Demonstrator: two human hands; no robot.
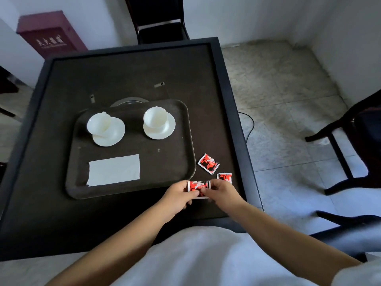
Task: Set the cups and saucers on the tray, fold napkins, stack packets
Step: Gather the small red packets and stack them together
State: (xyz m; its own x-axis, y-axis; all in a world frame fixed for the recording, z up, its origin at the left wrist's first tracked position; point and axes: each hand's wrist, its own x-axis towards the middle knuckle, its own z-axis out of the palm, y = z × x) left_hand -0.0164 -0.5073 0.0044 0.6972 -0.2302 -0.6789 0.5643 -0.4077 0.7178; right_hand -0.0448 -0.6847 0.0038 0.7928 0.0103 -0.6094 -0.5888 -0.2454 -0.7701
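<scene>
Now the packets are getting the attention: both hands are holding a red-and-white packet (198, 186) just off the near right corner of the tray (185, 141), above the dark surface (61, 213). The left hand (178, 196) is pinching its left end, fingers curled around it, and the right hand (221, 193) is pinching its right end in the same close grip. A white edge is showing underneath, so there may be a second packet already under it, though that is hard to tell. Two more packets are lying loose on the surface to the right of the tray: one (208, 163) tilted near the tray's edge, another (224, 177) just beside the right hand and partly hidden by it.

On the tray, the rest is looking done. Two white cups are sitting on their saucers at the far side, the left cup (97, 125) on the left saucer (111, 135) and the right cup (154, 118) on the right saucer (159, 129), and a folded white napkin (114, 169) is lying flat at the near left. Only one napkin is showing.

So stacking seems to be the remaining step, with the two loose packets not yet gathered.
</scene>
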